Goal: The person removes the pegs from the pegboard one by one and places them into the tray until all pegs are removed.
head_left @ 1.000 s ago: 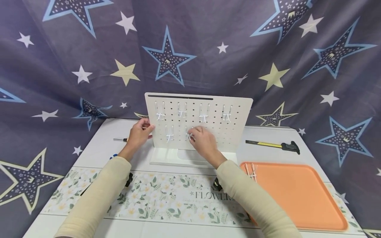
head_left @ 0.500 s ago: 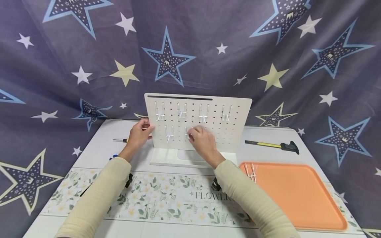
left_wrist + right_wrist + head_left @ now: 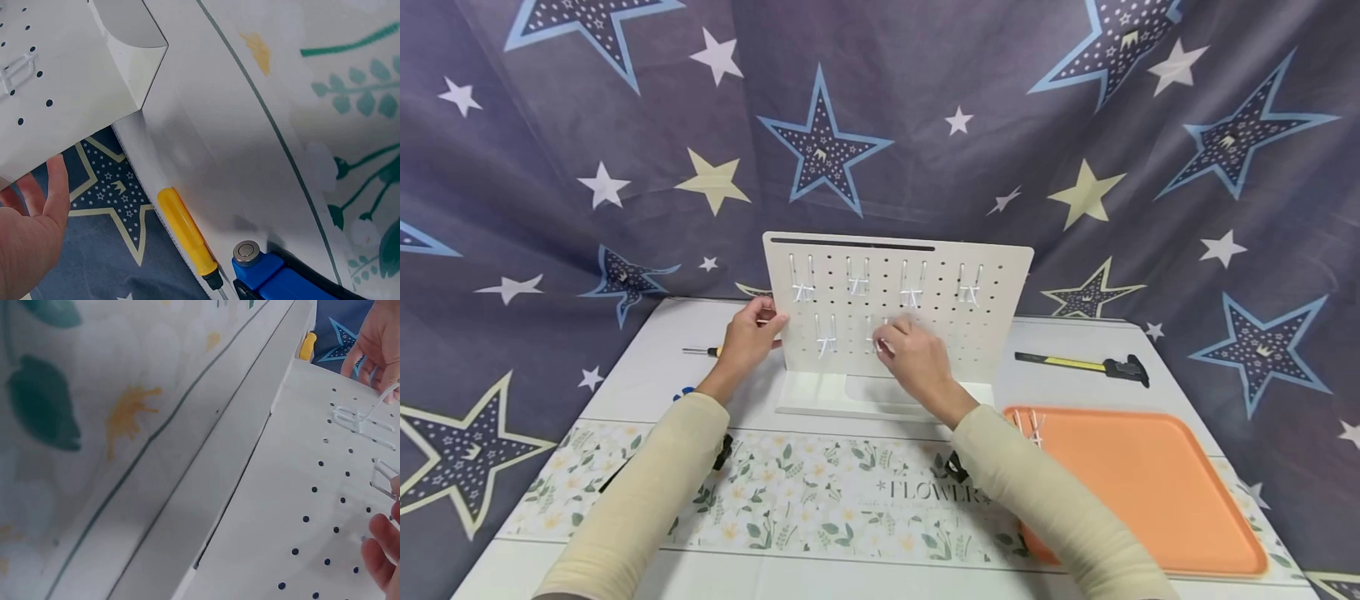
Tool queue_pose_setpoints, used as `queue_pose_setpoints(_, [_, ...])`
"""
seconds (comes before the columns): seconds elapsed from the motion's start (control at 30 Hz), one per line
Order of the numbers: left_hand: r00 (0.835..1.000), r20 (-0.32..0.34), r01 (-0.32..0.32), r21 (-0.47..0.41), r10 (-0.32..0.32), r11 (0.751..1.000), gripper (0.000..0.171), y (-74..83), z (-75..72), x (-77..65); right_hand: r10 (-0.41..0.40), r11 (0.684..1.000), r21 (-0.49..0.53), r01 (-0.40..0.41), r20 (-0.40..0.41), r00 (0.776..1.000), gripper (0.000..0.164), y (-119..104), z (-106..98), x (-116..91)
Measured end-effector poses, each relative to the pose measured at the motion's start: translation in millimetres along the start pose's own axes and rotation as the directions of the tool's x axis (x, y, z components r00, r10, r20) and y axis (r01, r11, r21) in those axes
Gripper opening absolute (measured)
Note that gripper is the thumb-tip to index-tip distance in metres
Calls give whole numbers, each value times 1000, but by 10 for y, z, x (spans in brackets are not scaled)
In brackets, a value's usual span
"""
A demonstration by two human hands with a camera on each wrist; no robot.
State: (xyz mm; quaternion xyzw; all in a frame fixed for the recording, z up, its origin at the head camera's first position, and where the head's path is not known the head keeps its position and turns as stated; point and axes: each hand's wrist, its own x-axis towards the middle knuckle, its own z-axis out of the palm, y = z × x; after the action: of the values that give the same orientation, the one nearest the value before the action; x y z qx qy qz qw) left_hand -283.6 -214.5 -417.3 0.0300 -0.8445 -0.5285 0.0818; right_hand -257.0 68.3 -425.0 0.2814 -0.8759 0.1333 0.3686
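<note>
A white pegboard [image 3: 981, 350] stands upright on its base in the middle of the table. My left hand [image 3: 747, 337] grips its left edge, thumb in front and fingers behind. My right hand [image 3: 917, 358] pinches a white double-wire hook [image 3: 382, 478] against the lower part of the board; the fingertips hide part of it in the head view. Left of that hook hangs another hook [image 3: 826, 333] with a white tie on it. Several more tied hooks, among them one at the upper left [image 3: 801, 279], line the row above.
An orange tray [image 3: 1138, 492] at the right bears white hooks [image 3: 1028, 423]. Behind it lies a black tool with a yellow strip [image 3: 1082, 367]. By the left hand are a yellow-handled screwdriver [image 3: 187, 231] and a blue tool [image 3: 269, 275]. A star-patterned curtain [image 3: 880, 125] hangs behind.
Both hands keep their places on the pegboard and hook. The right forearm has swung slightly outward, covering more of the tray's left side and its hooks; the view has shifted a little.
</note>
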Motion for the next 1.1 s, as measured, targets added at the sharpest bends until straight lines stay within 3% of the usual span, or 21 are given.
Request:
queue_pose_setpoints(0.67, [1000,5,-1,15,1,1000,22,5,-13,-1,111,988,93,-125,147,983,13,348,-580,-241])
queue_pose_setpoints(1.1, [1000,9,0,16,0,1000,23,19,-8,-6,218,956,128,-264,295,930,8,841,-1005,-451])
